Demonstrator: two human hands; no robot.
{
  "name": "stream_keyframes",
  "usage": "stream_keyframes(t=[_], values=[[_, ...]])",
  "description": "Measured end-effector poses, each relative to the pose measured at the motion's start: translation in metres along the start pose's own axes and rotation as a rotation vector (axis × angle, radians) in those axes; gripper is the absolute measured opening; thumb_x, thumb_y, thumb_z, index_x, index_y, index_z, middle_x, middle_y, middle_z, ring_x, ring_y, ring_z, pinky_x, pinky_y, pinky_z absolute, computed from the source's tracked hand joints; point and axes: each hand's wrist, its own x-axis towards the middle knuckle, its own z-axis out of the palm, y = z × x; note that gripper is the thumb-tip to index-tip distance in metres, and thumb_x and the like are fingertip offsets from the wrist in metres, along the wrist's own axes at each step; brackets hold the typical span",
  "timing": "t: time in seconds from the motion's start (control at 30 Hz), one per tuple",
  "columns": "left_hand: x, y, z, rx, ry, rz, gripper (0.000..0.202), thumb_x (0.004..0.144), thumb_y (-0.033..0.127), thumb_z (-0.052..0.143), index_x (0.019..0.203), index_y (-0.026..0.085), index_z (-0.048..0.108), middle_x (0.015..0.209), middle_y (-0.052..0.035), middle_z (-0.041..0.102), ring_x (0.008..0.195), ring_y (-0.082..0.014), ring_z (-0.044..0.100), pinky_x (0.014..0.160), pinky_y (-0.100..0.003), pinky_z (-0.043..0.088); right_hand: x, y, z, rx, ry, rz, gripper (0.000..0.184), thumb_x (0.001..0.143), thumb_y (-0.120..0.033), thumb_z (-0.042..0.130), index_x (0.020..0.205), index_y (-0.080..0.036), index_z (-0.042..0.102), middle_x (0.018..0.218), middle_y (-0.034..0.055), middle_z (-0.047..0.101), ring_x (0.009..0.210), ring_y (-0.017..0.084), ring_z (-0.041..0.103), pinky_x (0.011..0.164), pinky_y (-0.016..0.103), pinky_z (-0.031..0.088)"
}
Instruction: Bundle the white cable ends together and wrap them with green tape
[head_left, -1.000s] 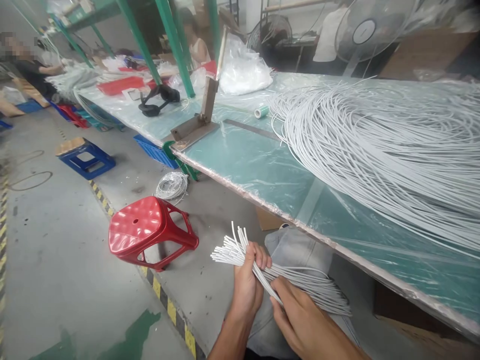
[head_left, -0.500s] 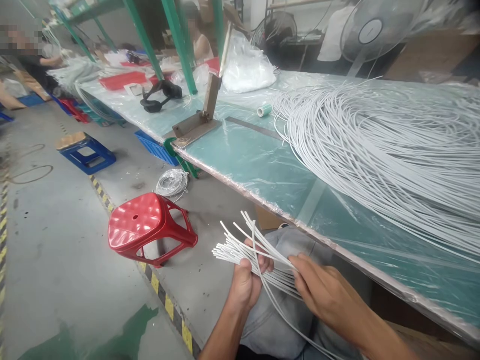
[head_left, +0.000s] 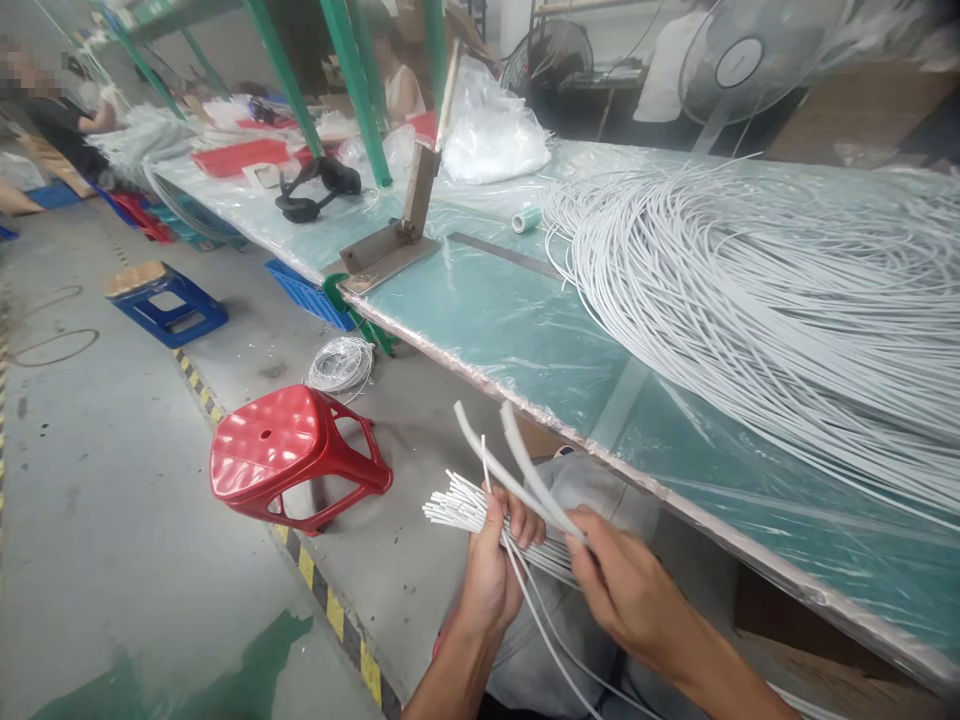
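My left hand (head_left: 499,555) is closed round a bundle of thin white cables (head_left: 456,503), whose cut ends stick out to the left. Between its thumb and fingers one more strand stands up, and its length trails down past my lap. My right hand (head_left: 619,575) pinches a few loose white cables (head_left: 517,450) just right of the bundle. Their free ends point up and left, blurred by motion. Both hands are above my lap, in front of the table edge. On the table at right lies a large coil of white cable (head_left: 697,290).
A red stool (head_left: 274,450) stands on the floor at left, with a small cable coil (head_left: 341,365) behind it. A hinged metal cutter (head_left: 397,240) sits at the table (head_left: 465,320) edge. Farther back are a blue stool (head_left: 169,310), a plastic bag (head_left: 495,130), a fan (head_left: 739,65) and other people.
The loose cables in my right hand have swung upward, away from the bundle. My left thumb and fingers have closed over one separate strand.
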Motion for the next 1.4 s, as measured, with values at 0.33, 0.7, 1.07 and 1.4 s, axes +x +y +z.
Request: stream_keyframes(t=[0.33, 0.7, 1.07, 1.4], values=[[0.006, -0.003, 0.002, -0.049, 0.038, 0.023, 0.038, 0.094, 0.039, 0.054, 0.068, 0.016, 0.038, 0.062, 0.0034, 0.035, 0.052, -0.0086, 0.026, 0.056, -0.026, 0.029, -0.027, -0.02, 0.038, -0.325, -0.1, -0.068, 0.019, 0.101, -0.025, 0.034, 0.085, -0.021, 0.045, 0.065, -0.0015, 0.051, 0.046, 0.018, 0.051, 0.044, 0.033, 0.029], [0.003, 0.006, -0.003, -0.079, -0.102, -0.038, 0.035, 0.097, 0.033, 0.047, 0.067, 0.016, 0.04, 0.06, 0.0018, 0.034, 0.059, -0.0123, 0.037, 0.062, -0.027, 0.032, -0.01, 0.019, -0.032, -0.017, -0.605, 0.138, 0.024, 0.102, -0.022, 0.03, 0.086, -0.021, 0.048, 0.081, -0.0011, 0.054, 0.064, 0.012, 0.053, 0.06, 0.025, 0.041], [0.01, -0.002, -0.005, -0.247, 0.097, -0.023, 0.041, 0.095, 0.042, 0.052, 0.065, 0.016, 0.039, 0.055, 0.0062, 0.024, 0.048, -0.0076, 0.021, 0.055, -0.023, 0.03, -0.02, 0.023, -0.015, 0.162, -0.391, 0.307, 0.026, 0.103, -0.039, 0.034, 0.088, -0.022, 0.047, 0.076, -0.001, 0.052, 0.071, 0.014, 0.053, 0.067, 0.027, 0.04], [0.006, -0.011, -0.001, -0.1, -0.022, 0.056, 0.051, 0.068, 0.056, 0.075, 0.07, 0.018, 0.041, 0.061, 0.0058, 0.023, 0.053, -0.0086, 0.018, 0.053, -0.024, 0.025, -0.002, -0.002, 0.004, -0.214, -0.395, 0.103, 0.026, 0.102, -0.028, 0.03, 0.088, -0.021, 0.05, 0.072, 0.0017, 0.059, 0.059, 0.02, 0.058, 0.054, 0.031, 0.03]])
